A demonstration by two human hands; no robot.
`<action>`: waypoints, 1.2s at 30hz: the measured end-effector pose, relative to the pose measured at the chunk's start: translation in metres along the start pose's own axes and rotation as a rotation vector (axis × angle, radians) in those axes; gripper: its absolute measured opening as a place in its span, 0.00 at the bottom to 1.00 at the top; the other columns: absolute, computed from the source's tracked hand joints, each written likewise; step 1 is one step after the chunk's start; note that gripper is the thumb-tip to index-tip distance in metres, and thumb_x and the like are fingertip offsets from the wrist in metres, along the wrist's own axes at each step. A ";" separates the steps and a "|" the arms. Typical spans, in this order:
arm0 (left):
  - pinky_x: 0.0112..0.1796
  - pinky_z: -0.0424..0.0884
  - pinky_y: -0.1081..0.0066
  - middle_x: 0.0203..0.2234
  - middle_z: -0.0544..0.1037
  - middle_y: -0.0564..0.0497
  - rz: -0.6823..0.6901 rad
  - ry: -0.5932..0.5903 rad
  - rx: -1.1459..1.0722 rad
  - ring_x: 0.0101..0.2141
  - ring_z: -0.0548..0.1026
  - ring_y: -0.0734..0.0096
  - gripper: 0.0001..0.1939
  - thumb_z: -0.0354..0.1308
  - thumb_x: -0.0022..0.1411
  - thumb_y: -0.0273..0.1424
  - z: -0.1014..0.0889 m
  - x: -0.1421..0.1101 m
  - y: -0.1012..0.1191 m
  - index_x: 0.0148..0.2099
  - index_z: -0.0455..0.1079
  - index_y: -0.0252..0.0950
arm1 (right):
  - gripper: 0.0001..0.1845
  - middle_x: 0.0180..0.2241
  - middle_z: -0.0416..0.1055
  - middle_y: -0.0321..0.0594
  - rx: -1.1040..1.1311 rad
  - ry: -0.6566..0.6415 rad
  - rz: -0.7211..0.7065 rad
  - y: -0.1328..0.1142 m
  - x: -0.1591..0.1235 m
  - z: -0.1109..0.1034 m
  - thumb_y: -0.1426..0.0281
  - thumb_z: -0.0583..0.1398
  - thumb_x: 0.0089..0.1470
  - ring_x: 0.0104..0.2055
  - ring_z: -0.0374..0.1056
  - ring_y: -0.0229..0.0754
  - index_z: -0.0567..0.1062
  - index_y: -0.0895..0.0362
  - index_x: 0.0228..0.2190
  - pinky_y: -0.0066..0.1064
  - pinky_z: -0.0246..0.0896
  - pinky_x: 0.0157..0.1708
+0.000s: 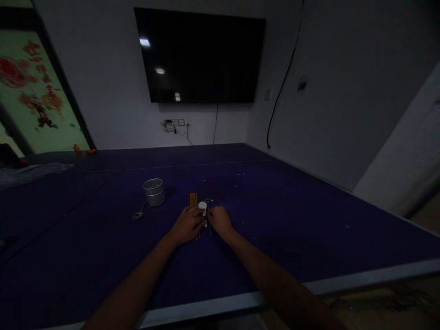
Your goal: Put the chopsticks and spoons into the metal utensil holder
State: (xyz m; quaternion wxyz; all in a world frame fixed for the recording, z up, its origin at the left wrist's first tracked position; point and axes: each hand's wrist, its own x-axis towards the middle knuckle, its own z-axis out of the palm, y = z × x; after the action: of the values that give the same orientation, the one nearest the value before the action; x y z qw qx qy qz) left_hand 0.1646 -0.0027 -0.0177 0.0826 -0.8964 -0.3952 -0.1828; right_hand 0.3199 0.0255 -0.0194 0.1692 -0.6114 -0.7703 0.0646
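Note:
My left hand (188,224) lies over a bundle of brown chopsticks (193,198), with its fingers bent onto a white spoon (202,205). Much of the white spoon's handle is covered by those fingers. Close beside it, my right hand (220,221) is closed, fingertips pinched at a thin metal spoon (208,200). The metal spoon lies along the right side of the white one, its handle pointing toward me. Dim light blurs the exact contact of the fingertips.
A metal cup (154,192) stands left of the chopsticks, with another metal spoon (138,214) beside it. Small white bits dot the purple tabletop (292,220). Clear plastic (32,174) lies at the far left. A television (202,57) hangs on the wall behind.

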 end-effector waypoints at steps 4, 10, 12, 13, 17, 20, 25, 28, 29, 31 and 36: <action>0.50 0.57 0.58 0.49 0.69 0.50 -0.003 0.004 0.008 0.50 0.64 0.64 0.15 0.47 0.62 0.34 0.000 0.000 0.000 0.49 0.69 0.44 | 0.16 0.35 0.75 0.51 0.000 -0.005 -0.006 0.000 -0.001 -0.001 0.70 0.51 0.56 0.38 0.70 0.42 0.77 0.62 0.33 0.26 0.57 0.36; 0.49 0.57 0.58 0.50 0.69 0.50 -0.007 0.005 0.019 0.50 0.64 0.64 0.15 0.46 0.62 0.34 0.001 -0.001 0.000 0.49 0.69 0.44 | 0.16 0.34 0.75 0.50 0.005 -0.010 -0.014 0.000 -0.001 -0.002 0.71 0.50 0.56 0.37 0.70 0.41 0.78 0.61 0.33 0.25 0.57 0.35; 0.49 0.57 0.58 0.49 0.69 0.50 -0.005 0.011 0.021 0.50 0.64 0.64 0.16 0.46 0.62 0.34 0.001 -0.001 -0.001 0.49 0.68 0.44 | 0.16 0.34 0.75 0.50 0.006 -0.009 -0.021 0.000 -0.001 -0.002 0.71 0.50 0.56 0.37 0.70 0.41 0.78 0.60 0.33 0.25 0.57 0.35; 0.49 0.58 0.58 0.50 0.69 0.50 -0.006 0.013 0.021 0.50 0.64 0.64 0.16 0.46 0.62 0.34 0.001 -0.001 -0.001 0.49 0.68 0.44 | 0.16 0.34 0.75 0.50 0.007 -0.009 -0.024 0.000 -0.001 -0.002 0.71 0.50 0.56 0.37 0.70 0.41 0.78 0.60 0.33 0.25 0.57 0.35; 0.49 0.58 0.59 0.49 0.69 0.50 -0.008 0.011 0.015 0.50 0.64 0.64 0.15 0.45 0.62 0.34 0.001 -0.001 -0.001 0.48 0.69 0.44 | 0.16 0.34 0.75 0.49 0.006 -0.007 -0.038 0.000 -0.001 -0.003 0.71 0.51 0.56 0.37 0.70 0.41 0.78 0.60 0.33 0.25 0.56 0.36; 0.49 0.57 0.58 0.49 0.69 0.50 -0.010 0.011 0.012 0.50 0.64 0.64 0.15 0.46 0.62 0.34 0.000 -0.001 -0.001 0.47 0.70 0.44 | 0.15 0.34 0.75 0.49 0.004 -0.007 -0.040 0.000 -0.001 -0.003 0.71 0.51 0.56 0.37 0.70 0.41 0.78 0.60 0.33 0.25 0.56 0.36; 0.49 0.58 0.59 0.50 0.69 0.49 -0.021 0.001 0.003 0.50 0.64 0.64 0.15 0.47 0.62 0.34 -0.001 0.000 -0.001 0.48 0.69 0.44 | 0.15 0.34 0.75 0.48 0.008 -0.007 -0.038 0.000 -0.002 -0.002 0.70 0.51 0.56 0.37 0.70 0.41 0.78 0.59 0.33 0.25 0.56 0.36; 0.48 0.59 0.60 0.49 0.69 0.49 -0.013 0.001 -0.005 0.49 0.64 0.64 0.15 0.46 0.62 0.34 -0.002 0.000 -0.001 0.47 0.70 0.44 | 0.15 0.34 0.75 0.49 0.009 -0.007 -0.030 0.000 -0.002 -0.001 0.70 0.51 0.56 0.37 0.70 0.41 0.77 0.59 0.33 0.25 0.56 0.35; 0.48 0.59 0.60 0.49 0.70 0.49 -0.011 0.005 -0.005 0.49 0.65 0.64 0.15 0.46 0.62 0.34 -0.003 0.000 0.000 0.47 0.70 0.43 | 0.15 0.34 0.75 0.49 0.010 -0.007 -0.027 -0.001 -0.002 -0.001 0.70 0.51 0.56 0.37 0.70 0.41 0.77 0.59 0.33 0.25 0.56 0.35; 0.47 0.59 0.60 0.48 0.70 0.49 -0.007 0.019 -0.004 0.48 0.66 0.65 0.15 0.47 0.62 0.34 -0.005 0.000 0.001 0.47 0.70 0.43 | 0.15 0.34 0.75 0.49 0.011 -0.007 -0.025 -0.001 -0.002 -0.002 0.70 0.51 0.56 0.37 0.70 0.41 0.77 0.59 0.33 0.25 0.56 0.35; 0.42 0.61 0.64 0.39 0.75 0.48 -0.005 0.127 0.040 0.41 0.69 0.67 0.13 0.46 0.62 0.32 -0.009 0.001 0.002 0.44 0.70 0.39 | 0.15 0.34 0.75 0.48 0.017 -0.010 -0.032 -0.001 -0.002 -0.003 0.70 0.51 0.56 0.38 0.70 0.41 0.77 0.59 0.32 0.25 0.56 0.35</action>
State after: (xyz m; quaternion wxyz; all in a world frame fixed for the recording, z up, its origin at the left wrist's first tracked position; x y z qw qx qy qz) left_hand 0.1643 -0.0067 -0.0089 0.1249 -0.8803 -0.3950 -0.2313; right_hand 0.3199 0.0234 -0.0169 0.1716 -0.5971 -0.7803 0.0716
